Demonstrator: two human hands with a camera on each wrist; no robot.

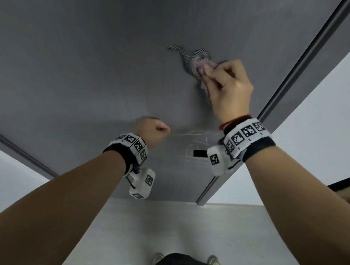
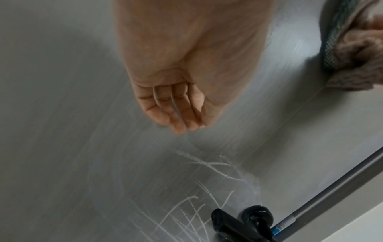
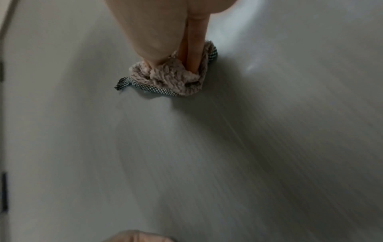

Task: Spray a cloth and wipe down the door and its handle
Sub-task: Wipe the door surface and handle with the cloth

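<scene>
The grey door fills the upper head view. My right hand grips a bunched pinkish cloth with a checkered edge and presses it against the door, right of centre. The right wrist view shows the fingers dug into the cloth. My left hand is lower and to the left, curled into a fist at the door surface; the curled fingers hold nothing. The black door handle sits below among white scratch marks, and is partly hidden behind my right wrist.
The door frame's dark edge runs diagonally at the right, with white wall beyond it. Pale floor and my shoes lie below. Dark hinges show on the door's far edge.
</scene>
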